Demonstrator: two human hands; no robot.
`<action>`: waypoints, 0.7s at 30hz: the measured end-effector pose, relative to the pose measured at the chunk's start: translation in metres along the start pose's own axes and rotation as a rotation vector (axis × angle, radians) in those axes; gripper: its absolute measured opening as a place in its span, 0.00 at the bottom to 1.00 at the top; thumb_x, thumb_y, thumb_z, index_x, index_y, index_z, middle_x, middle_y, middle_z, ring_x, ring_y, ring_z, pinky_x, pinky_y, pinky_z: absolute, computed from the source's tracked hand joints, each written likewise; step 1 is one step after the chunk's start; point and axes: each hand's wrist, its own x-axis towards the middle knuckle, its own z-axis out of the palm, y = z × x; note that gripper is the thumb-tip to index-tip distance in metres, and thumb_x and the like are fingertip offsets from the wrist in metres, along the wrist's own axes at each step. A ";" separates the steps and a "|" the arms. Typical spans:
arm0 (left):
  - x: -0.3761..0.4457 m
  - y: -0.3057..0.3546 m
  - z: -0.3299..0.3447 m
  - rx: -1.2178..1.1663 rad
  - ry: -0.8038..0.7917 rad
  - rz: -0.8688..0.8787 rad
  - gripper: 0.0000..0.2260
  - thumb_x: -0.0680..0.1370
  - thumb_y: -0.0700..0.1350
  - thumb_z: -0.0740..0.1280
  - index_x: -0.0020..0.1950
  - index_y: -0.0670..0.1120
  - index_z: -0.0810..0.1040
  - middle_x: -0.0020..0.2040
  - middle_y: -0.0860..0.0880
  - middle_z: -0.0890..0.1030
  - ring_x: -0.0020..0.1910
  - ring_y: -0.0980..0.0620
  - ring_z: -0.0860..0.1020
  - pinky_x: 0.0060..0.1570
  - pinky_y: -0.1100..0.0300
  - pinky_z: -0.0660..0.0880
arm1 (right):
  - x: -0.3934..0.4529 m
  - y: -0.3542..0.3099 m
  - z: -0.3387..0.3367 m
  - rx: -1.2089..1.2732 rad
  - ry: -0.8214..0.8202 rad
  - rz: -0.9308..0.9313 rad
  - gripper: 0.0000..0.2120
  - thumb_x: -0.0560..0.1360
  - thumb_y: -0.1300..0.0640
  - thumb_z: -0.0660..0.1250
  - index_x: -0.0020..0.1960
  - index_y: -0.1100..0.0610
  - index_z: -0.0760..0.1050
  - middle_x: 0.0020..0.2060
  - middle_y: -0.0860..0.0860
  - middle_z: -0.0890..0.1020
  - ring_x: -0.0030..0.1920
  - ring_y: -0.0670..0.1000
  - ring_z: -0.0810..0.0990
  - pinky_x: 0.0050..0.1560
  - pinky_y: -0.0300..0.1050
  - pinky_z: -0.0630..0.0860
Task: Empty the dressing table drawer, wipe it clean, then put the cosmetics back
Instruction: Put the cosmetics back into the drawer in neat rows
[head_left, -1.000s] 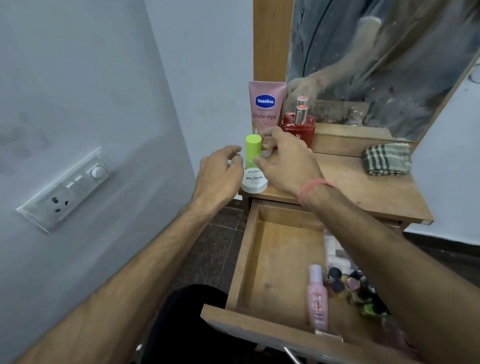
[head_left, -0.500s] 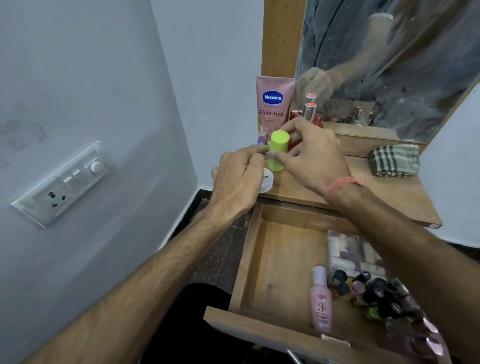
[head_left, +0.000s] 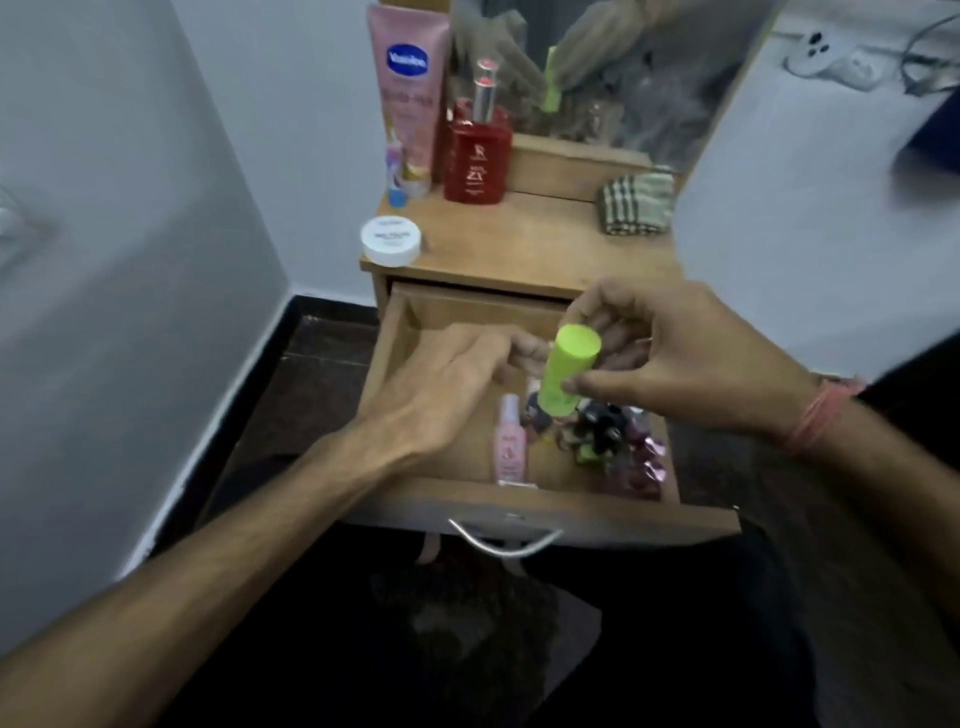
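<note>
My right hand (head_left: 685, 364) grips a lime-green cylindrical bottle (head_left: 569, 369), tilted, just above the open wooden drawer (head_left: 597, 514). My left hand (head_left: 457, 384) hovers over the drawer's left half with relaxed fingers that reach toward the bottle's lower end. Whether they touch it is unclear. Inside the drawer lie a pink spray bottle (head_left: 509, 447) and several small nail polish bottles (head_left: 597, 426) on the right side. On the tabletop (head_left: 519, 249) stand a white jar (head_left: 390, 240), a pink Vaseline tube (head_left: 408, 88) and a red perfume bottle (head_left: 477, 156).
A folded checked cloth (head_left: 636, 203) lies at the tabletop's right back. The mirror (head_left: 623, 67) rises behind the table. A metal handle (head_left: 504, 543) sticks out of the drawer front. White walls close in on both sides, with dark floor at the left.
Both hands have come down from the tabletop to over the drawer, the right one carrying the green bottle. The white jar stays on the table's front left corner.
</note>
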 end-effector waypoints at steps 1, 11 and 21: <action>-0.004 -0.001 0.007 0.010 -0.046 -0.025 0.25 0.81 0.52 0.53 0.63 0.54 0.88 0.58 0.61 0.88 0.56 0.67 0.81 0.52 0.70 0.72 | -0.009 0.006 0.003 -0.019 -0.026 0.012 0.18 0.69 0.57 0.85 0.54 0.48 0.82 0.46 0.46 0.87 0.44 0.47 0.88 0.47 0.53 0.88; 0.001 -0.004 0.048 0.212 -0.254 -0.184 0.23 0.89 0.50 0.54 0.59 0.51 0.90 0.49 0.64 0.88 0.47 0.77 0.78 0.47 0.76 0.67 | -0.033 0.035 0.030 -0.418 -0.148 -0.016 0.17 0.65 0.44 0.80 0.51 0.42 0.79 0.42 0.35 0.81 0.47 0.40 0.76 0.47 0.47 0.77; 0.016 -0.015 0.070 0.202 -0.321 -0.286 0.24 0.88 0.53 0.54 0.58 0.51 0.91 0.50 0.61 0.90 0.54 0.60 0.82 0.53 0.61 0.75 | -0.031 0.042 0.034 -0.628 -0.272 0.019 0.14 0.71 0.38 0.75 0.52 0.43 0.79 0.47 0.41 0.83 0.51 0.48 0.79 0.52 0.53 0.82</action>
